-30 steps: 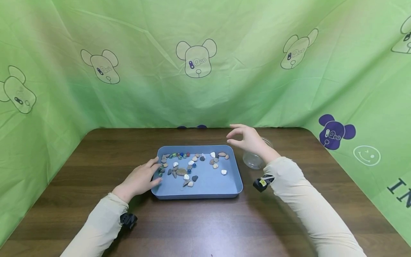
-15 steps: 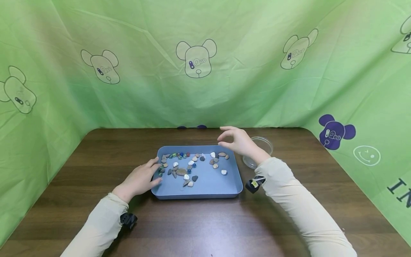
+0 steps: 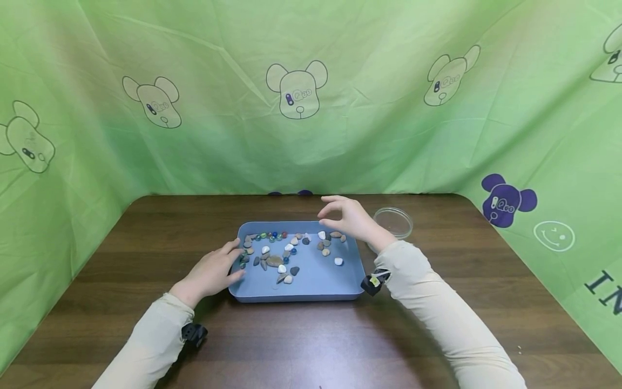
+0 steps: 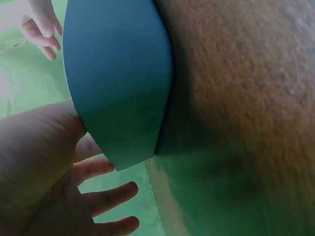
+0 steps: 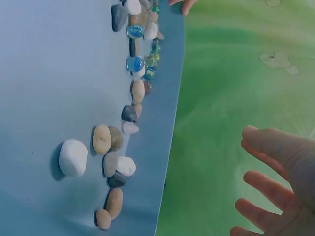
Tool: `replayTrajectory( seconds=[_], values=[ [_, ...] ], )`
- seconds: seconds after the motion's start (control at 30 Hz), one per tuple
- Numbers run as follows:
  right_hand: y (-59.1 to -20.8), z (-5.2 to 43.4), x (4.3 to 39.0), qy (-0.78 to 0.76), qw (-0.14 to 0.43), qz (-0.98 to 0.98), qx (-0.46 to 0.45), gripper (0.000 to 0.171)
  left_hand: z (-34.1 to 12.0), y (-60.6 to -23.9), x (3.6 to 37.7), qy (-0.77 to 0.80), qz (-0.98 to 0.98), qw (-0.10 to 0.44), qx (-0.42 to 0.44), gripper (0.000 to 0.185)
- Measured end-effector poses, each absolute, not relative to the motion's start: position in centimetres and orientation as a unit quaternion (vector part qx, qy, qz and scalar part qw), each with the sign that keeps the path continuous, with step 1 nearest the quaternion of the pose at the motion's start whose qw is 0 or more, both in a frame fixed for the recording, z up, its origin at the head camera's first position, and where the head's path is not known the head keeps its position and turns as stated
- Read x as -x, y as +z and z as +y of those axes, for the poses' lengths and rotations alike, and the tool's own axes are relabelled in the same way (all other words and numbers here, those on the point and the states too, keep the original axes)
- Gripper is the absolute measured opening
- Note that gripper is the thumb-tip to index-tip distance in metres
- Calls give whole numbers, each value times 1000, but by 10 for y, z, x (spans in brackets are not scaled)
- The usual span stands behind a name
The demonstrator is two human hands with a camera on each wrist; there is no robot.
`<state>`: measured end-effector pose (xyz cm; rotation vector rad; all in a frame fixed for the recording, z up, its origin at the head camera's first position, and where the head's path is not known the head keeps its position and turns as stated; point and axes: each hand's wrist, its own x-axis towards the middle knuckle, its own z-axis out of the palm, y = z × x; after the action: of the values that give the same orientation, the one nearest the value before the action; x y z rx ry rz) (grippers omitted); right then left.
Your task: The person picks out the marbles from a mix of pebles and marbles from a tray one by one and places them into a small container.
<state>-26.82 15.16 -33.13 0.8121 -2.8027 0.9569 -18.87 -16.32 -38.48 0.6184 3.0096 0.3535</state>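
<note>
A shallow blue tray [image 3: 311, 297] holds loose pebbles and glass marbles, mostly in its left and far parts. My left hand [image 3: 208, 273] rests at the tray's left rim, its fingers spread over the edge beside green marbles [image 3: 243, 259]. In the left wrist view those fingers [image 4: 110, 196] look fairly straight. Over the tray's far right corner hovers my right hand [image 3: 351, 217], thumb and fingers apart, with nothing visible between them. Below it lie several pebbles. A lone white pebble [image 5: 73, 158] sits nearer the tray's middle, and blue marbles [image 5: 135, 64] lie farther along.
Behind the right wrist stands a clear glass jar [image 3: 394, 220], its lower part hidden by the arm. The brown wooden table [image 3: 160, 232] extends around the tray. A green printed cloth [image 3: 218, 135] hangs behind and at both sides.
My right hand has moved left from in front of the glass jar to above the tray's far right corner, uncovering the jar's rim. The left hand stays where it was.
</note>
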Motion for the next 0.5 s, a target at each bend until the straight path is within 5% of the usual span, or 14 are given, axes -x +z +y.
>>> replayTrajectory(
  seconds=[0.5],
  values=[
    [-343, 138, 275, 310, 11, -904, -294, 17, -164, -386, 189, 112, 973, 21, -199, 52]
  ],
)
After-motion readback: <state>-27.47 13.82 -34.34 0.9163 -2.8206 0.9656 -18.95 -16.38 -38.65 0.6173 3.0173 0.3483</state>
